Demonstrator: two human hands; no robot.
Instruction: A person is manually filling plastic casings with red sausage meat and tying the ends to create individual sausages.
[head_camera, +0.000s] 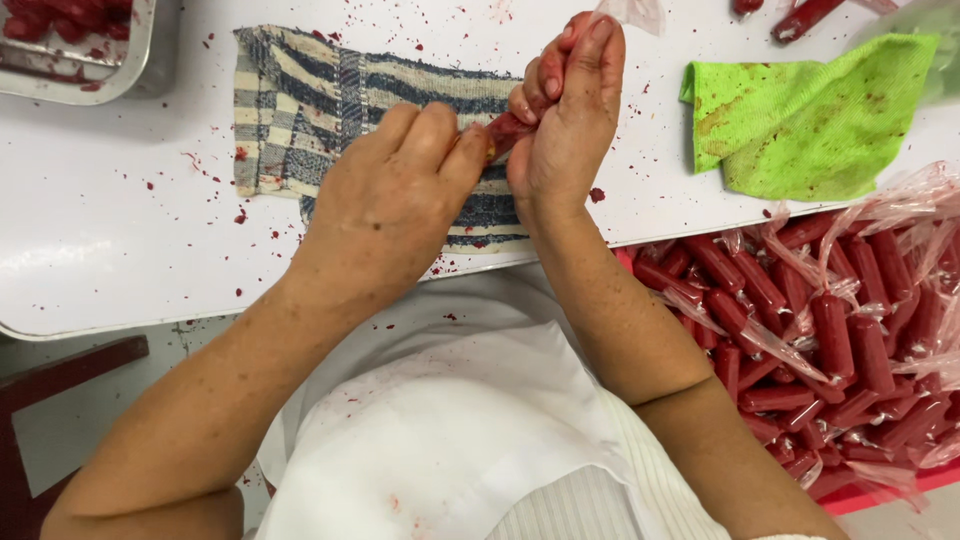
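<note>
White, red-flecked table (120, 230) carries two cloths, one striped woven (300, 110) and one green terry (810, 120), near its front edge, where left hand (395, 195) and right hand (570, 120) both pinch one red sausage (505, 133).

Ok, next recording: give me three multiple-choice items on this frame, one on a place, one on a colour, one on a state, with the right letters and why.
1. Where is the pile of wrapped red sausages?
A. lower right, below the table edge
B. on the striped cloth
C. on the person's lap

2. What colour is the cloth at the upper right?
A. white
B. bright green
C. black

3. What are the left hand and right hand doing?
A. resting flat on the table
B. both gripping one red sausage
C. folding the striped cloth

Answers: 1 A, the pile fills a red tray beside the white table. 2 B, it is green with reddish stains. 3 B, the fingers of both hands close on the sausage above the striped cloth.
</note>
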